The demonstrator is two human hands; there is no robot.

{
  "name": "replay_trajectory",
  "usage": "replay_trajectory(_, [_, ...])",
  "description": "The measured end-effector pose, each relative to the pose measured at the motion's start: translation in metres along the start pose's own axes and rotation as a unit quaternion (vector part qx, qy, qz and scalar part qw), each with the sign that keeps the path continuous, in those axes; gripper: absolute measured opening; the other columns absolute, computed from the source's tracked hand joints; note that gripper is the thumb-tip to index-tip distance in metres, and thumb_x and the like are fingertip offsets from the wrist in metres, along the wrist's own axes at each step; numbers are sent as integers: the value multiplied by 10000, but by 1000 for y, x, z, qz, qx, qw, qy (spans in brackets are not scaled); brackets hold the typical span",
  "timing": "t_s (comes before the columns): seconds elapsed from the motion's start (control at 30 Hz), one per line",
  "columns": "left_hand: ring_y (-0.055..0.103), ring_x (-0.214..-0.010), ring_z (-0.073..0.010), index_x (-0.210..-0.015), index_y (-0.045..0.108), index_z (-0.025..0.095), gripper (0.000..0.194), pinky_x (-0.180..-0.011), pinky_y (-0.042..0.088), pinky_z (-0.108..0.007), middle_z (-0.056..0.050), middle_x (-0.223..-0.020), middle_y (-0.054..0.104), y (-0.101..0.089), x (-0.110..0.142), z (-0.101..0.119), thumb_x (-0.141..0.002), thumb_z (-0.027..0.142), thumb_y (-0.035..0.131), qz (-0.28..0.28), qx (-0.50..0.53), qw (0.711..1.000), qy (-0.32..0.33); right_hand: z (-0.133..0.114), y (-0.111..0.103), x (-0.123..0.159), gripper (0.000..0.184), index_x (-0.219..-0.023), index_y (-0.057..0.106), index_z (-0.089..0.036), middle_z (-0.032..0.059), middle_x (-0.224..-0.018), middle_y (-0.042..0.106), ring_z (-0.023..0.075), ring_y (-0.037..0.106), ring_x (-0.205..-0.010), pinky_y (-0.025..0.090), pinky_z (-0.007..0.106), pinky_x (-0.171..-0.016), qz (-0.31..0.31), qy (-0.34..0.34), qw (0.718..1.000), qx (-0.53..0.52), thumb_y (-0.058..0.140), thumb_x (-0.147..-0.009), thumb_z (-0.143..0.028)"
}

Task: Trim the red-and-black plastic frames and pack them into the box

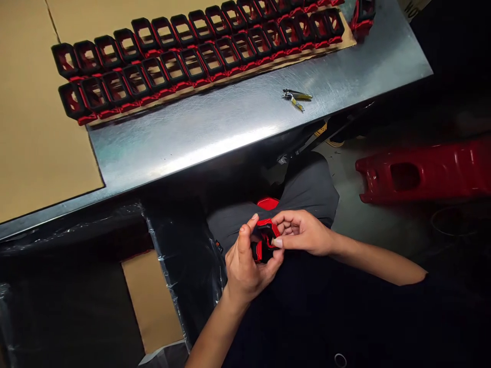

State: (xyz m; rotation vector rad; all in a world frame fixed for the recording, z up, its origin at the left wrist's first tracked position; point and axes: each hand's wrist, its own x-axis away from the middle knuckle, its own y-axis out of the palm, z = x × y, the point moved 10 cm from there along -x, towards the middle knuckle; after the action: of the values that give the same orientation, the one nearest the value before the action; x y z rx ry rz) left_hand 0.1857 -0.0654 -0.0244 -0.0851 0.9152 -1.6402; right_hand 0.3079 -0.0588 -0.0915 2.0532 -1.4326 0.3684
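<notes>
Above my lap, both hands hold one small red and black plastic frame (260,251). My left hand (245,266) wraps around its left and lower sides, thumb and fingers curled about it. From the right, my right hand (303,234) pinches its edge, with the thumb reaching into the opening. Fingers cover part of the piece, so its full shape is hidden. On the table, two long rows of similar red and black frames (153,71) stand side by side on cardboard.
The metal table (199,133) carries a nail clipper (297,97) near its front edge. Another red and black piece (363,15) stands at the table's far right. A red plastic stool (429,174) is on the right. Cardboard (153,306) lies at lower left beside black plastic sheeting (76,306).
</notes>
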Motion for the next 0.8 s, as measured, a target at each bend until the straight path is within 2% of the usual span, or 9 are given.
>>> replay_trajectory(0.07, [772, -855, -224, -1602, 116, 197, 1091, -692, 634, -320, -234, -1347, 650, -3, 0, 2, -777, 303, 821, 14, 8, 1000, 8, 13, 5, -4, 330, -991, 689, -135, 18, -804, 708, 114, 669, -700, 545, 226, -665, -37, 41, 993, -100, 808, -736, -308])
replay_trajectory(0.2, [775, -824, -227, -1605, 107, 193, 1187, -688, 634, -327, -234, -1314, 669, -6, 1, 3, -725, 381, 881, 33, 19, 999, 2, 34, 18, -8, 287, -905, 708, -104, 54, -804, 720, 131, 672, -689, 546, 224, -631, -102, 101, 955, -258, 771, -732, -324])
replay_trajectory(0.27, [780, -855, -245, -1602, 106, 202, 1212, -699, 636, -332, -224, -1297, 682, -5, 1, 3, -707, 428, 892, 36, 14, 999, -1, 41, 25, -9, 311, -900, 719, -89, 77, -824, 733, 145, 683, -690, 555, 238, -640, -125, 112, 940, -296, 764, -732, -347])
replay_trajectory(0.37, [784, -867, -255, -1589, 112, 232, 1225, -685, 637, -326, -206, -1293, 689, -3, 2, -2, -683, 491, 893, 30, 16, 999, -18, 48, 28, -10, 342, -938, 727, -84, 81, -822, 733, 149, 680, -688, 549, 241, -628, -131, 120, 934, -309, 773, -748, -365])
replay_trajectory(0.5, [782, -906, -262, -1583, 142, 226, 1180, -704, 644, -329, -184, -1284, 698, -1, 7, -12, -702, 489, 881, 21, 18, 999, -43, 49, 17, -12, 364, -937, 717, -101, 57, -811, 711, 132, 656, -681, 527, 230, -609, -99, 119, 948, -277, 818, -741, -391])
replay_trajectory(0.6, [757, -1029, -292, -1564, 227, 195, 1088, -810, 646, -363, -172, -1265, 708, 3, 7, -17, -727, 455, 871, -6, -1, 998, -57, 42, 6, -13, 424, -960, 693, -126, -3, -718, 663, 106, 617, -608, 505, 226, -593, -53, 96, 972, -207, 860, -703, -418])
replay_trajectory(0.7, [717, -1127, -308, -1479, 402, 186, 837, -888, 626, -385, -173, -1273, 697, 15, 6, -22, -775, 353, 823, -79, -23, 993, -82, 29, -4, -11, 405, -885, 650, -145, -51, -645, 604, 75, 544, -553, 444, 204, -565, 6, 52, 995, -80, 889, -669, -391])
replay_trajectory(0.8, [688, -1175, -291, -1388, 486, 214, 662, -943, 603, -404, -151, -1310, 673, 25, 9, -31, -789, 265, 762, -117, 37, 984, -130, 12, -4, -5, 360, -879, 657, -155, -58, -643, 583, 69, 506, -552, 402, 201, -541, 35, 15, 999, 36, 875, -694, -373])
